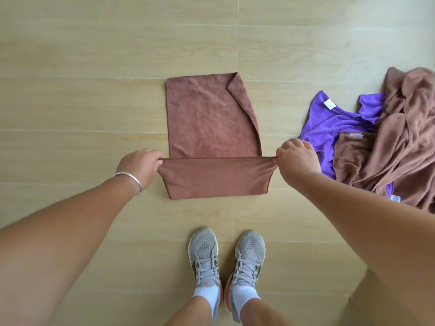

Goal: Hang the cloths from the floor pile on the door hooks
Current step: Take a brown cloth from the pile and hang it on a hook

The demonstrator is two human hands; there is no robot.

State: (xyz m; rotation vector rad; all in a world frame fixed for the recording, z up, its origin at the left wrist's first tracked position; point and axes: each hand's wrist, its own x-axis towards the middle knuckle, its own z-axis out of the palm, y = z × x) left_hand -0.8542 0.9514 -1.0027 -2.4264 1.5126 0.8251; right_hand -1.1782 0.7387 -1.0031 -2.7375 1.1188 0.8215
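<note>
In the head view the left hand (141,164) and right hand (297,158) each pinch a near corner of the brown cloth (209,118), partly folded on the floor beside the pile (376,142). This looks like lifting it for hanging. Next it must go to a hook; none shows.

Left hand (141,163) and right hand (296,158) each pinch one near corner of a reddish-brown cloth (209,118), its near edge stretched taut between them. Beyond the hands the cloth lies flat on the wooden floor (94,55), far right corner folded over; a flap lies doubled toward the feet. Bracelet (131,180) on left wrist. Pile (386,142) of brown and purple cloths on the floor just right of the right hand. Grey sneakers (226,257) below, between the forearms.
</note>
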